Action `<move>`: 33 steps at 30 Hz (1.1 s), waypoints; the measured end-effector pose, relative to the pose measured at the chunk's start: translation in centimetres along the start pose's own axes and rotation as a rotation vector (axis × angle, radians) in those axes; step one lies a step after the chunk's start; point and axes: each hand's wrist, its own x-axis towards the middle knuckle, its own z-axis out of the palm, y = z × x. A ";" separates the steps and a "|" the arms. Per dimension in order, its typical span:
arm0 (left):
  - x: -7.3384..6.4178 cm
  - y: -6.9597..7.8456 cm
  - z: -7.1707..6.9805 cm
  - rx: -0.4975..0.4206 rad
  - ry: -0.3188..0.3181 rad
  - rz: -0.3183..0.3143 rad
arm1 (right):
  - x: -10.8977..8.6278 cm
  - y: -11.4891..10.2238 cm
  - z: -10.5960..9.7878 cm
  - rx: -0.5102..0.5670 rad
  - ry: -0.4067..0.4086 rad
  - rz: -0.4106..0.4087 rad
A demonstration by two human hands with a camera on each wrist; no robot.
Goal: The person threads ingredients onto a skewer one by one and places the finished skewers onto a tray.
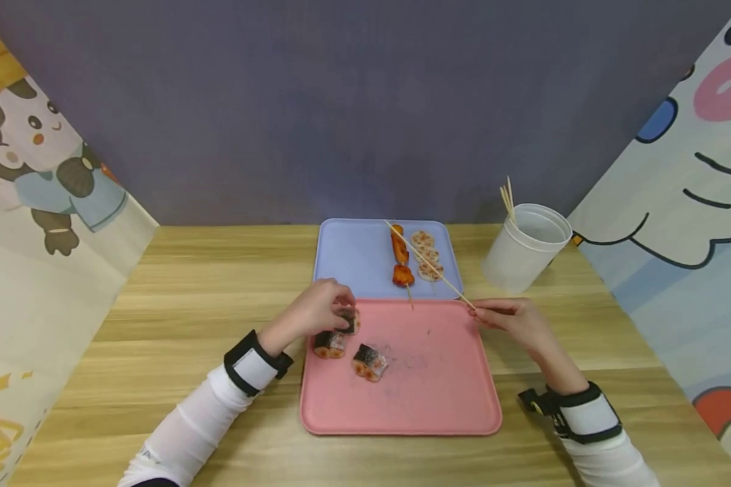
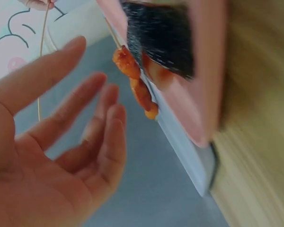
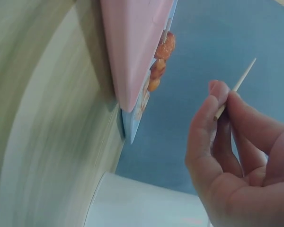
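My left hand (image 1: 319,310) reaches over the far-left corner of the pink tray (image 1: 432,406). Its thumb and fingers stand apart around a seaweed-wrapped piece (image 1: 350,320), and the left wrist view shows nothing between them. Close beside it lies a second seaweed-wrapped piece (image 1: 330,343); a third seaweed-wrapped piece (image 1: 369,362) sits nearer the tray's middle. Off the tray's far-right corner, my right hand (image 1: 514,319) pinches a bare bamboo skewer (image 1: 429,264) near one end between thumb and fingertips. The skewer slants up and leftward, overlapping the blue tray in the head view.
Behind the pink tray is a blue tray (image 1: 347,253) bearing a skewer of orange-brown pieces (image 1: 403,275) and several round pale slices (image 1: 428,254) in a row. A white bucket (image 1: 518,253) with several bamboo skewers (image 1: 508,199) stands at the back right, before a grey wall (image 1: 341,108).
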 end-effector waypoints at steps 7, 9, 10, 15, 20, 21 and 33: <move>-2.0 -2.2 -0.7 0.036 -0.163 0.264 | -0.3 0.3 -0.5 0.016 0.017 0.036; -2.5 -2.6 -1.0 0.040 -0.214 0.293 | -0.4 0.3 -0.6 0.016 0.015 0.034; -2.6 -2.7 -1.1 0.045 -0.236 0.296 | -0.4 0.2 -0.6 0.016 0.014 0.033; -2.9 -3.1 -1.0 0.045 -0.320 0.297 | -0.5 0.1 -0.7 0.003 0.021 0.037; -2.8 -3.2 -0.6 0.039 -0.353 0.299 | -0.5 -0.1 -0.6 -0.017 0.032 0.049; -2.8 -3.2 -0.5 0.048 -0.351 0.302 | -0.5 -0.1 -0.6 -0.017 0.035 0.050; -2.6 -3.1 -0.4 0.076 -0.394 0.272 | -0.7 -0.5 -0.5 -0.029 0.039 0.059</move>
